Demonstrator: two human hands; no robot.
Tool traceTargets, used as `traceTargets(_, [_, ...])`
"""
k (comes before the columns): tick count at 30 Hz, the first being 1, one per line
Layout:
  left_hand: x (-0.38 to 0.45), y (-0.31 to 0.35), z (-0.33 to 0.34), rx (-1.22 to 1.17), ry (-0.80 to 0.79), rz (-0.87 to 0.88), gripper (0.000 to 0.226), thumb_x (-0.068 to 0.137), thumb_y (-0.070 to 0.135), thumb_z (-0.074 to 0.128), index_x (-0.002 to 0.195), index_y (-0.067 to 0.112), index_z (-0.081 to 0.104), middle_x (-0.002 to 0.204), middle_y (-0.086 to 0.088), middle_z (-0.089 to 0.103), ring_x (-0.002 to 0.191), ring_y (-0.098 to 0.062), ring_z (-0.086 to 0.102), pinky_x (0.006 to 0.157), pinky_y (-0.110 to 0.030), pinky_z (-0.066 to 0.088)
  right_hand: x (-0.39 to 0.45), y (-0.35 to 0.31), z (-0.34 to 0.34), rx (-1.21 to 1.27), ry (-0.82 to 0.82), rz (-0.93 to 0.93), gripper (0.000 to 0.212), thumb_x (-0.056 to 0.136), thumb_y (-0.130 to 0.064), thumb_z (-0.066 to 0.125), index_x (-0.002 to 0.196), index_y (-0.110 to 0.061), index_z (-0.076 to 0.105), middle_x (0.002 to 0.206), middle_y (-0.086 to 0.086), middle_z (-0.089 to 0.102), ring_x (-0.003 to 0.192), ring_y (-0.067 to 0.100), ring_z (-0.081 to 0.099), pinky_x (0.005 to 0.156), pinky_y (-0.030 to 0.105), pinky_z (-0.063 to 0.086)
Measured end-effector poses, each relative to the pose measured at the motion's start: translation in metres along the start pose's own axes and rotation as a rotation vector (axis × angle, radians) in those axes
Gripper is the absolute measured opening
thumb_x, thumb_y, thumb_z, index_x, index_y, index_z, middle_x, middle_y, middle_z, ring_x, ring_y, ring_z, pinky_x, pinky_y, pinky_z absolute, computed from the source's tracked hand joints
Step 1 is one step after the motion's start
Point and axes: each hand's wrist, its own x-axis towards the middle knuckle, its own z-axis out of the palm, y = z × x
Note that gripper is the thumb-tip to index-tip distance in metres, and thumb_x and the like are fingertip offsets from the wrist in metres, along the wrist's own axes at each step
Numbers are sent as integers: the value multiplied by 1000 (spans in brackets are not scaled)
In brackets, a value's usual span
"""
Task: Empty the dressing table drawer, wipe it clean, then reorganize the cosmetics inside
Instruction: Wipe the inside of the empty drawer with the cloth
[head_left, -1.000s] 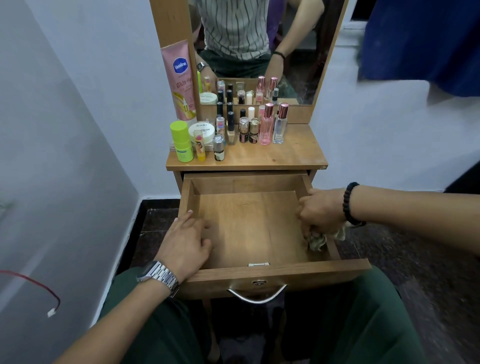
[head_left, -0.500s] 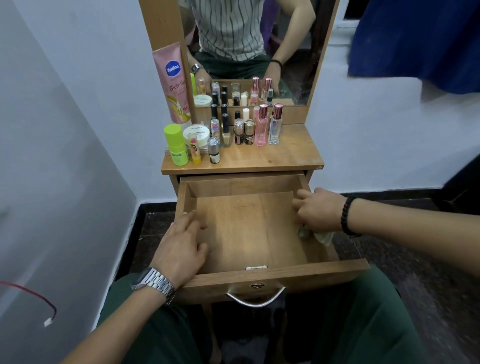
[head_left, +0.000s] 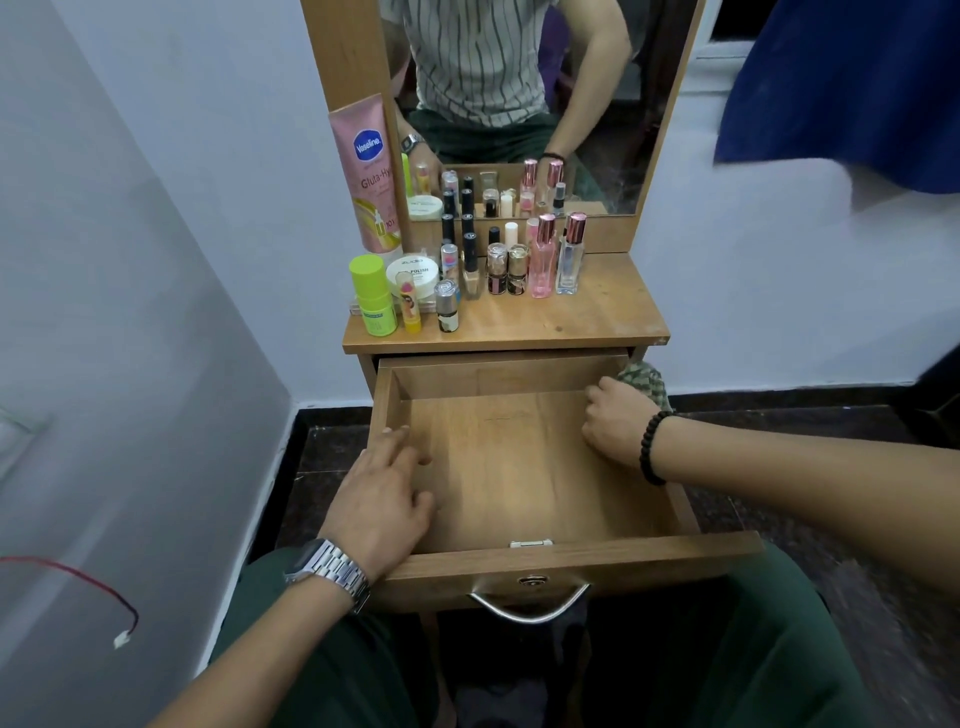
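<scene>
The drawer (head_left: 519, 467) stands pulled out and bare inside, so emptying looks done. The cosmetics (head_left: 467, 275) wait crowded on the tabletop (head_left: 597, 317), not yet returned. The right hand (head_left: 615, 423) grips a patterned cloth (head_left: 647, 382) at the far right corner, mid-wipe; the left hand (head_left: 387, 499) rests flat, fingers loose, on the left wall.

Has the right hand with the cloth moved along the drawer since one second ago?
Yes. The right hand, gripping the cloth, went from near the front of the drawer's right wall toward its back right corner.
</scene>
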Motion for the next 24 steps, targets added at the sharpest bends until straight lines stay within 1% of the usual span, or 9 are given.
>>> traceTargets(4, [0,1,-1,4,2,-1,42,89,27,49,131,23,47,155,2,20,145,-12,10,116,-27,14,-26,-14,-14,79,-136,-148,29,101,-23,40,115,-11,64,116,7,64,109,26,54,94,36,41])
traceTargets(6, [0,1,-1,9,0,-6,42,90,28,48,132,24,47,155,2,20,145,-12,9,116,-28,13,-38,-16,-25,161,-293,-256,27,99,-19,45,115,-7,63,116,10,64,107,28,59,94,37,46])
traceTargets(9, [0,2,-1,12,7,3,42,90,28,48,132,23,46,154,2,22,145,-12,9,116,-28,11,-47,1,-33,537,-440,-251,25,93,-7,52,116,-13,62,109,5,63,95,21,58,84,28,49])
traceTargets(12, [0,2,-1,22,4,0,41,91,29,48,132,24,47,154,2,22,145,-13,9,116,-28,12,-42,19,-30,1251,-139,10,19,97,-10,46,103,-21,61,95,-4,61,84,13,56,68,21,43])
traceTargets(14, [0,3,-1,29,-2,3,41,91,29,47,131,23,48,153,1,24,145,-14,9,116,-29,13,-29,14,-23,1614,116,258,20,99,-15,45,111,-21,60,103,-5,62,92,12,58,75,25,44])
traceTargets(17, [0,3,0,44,-10,1,39,91,29,46,130,24,49,153,1,25,145,-14,8,117,-29,11,-7,-17,-15,1503,289,307,32,97,-18,48,128,-22,52,125,-1,53,116,18,51,96,35,45])
traceTargets(19, [1,2,-1,52,-15,2,39,91,29,45,130,24,49,153,1,24,145,-13,7,117,-28,9,4,-38,-15,1292,89,177,50,94,-27,54,141,-26,38,144,6,39,129,25,40,106,45,41])
traceTargets(21, [1,2,0,57,-23,2,40,91,30,45,131,25,48,154,2,24,145,-13,6,117,-28,8,16,-50,-17,1084,-38,158,64,91,-32,58,146,-26,28,153,10,26,136,32,29,108,49,37])
traceTargets(24, [1,2,0,60,-13,7,39,91,30,45,130,26,48,153,4,25,145,-12,6,116,-26,6,31,-52,-27,983,110,242,54,91,-16,55,140,-18,33,146,16,33,128,37,36,99,48,44])
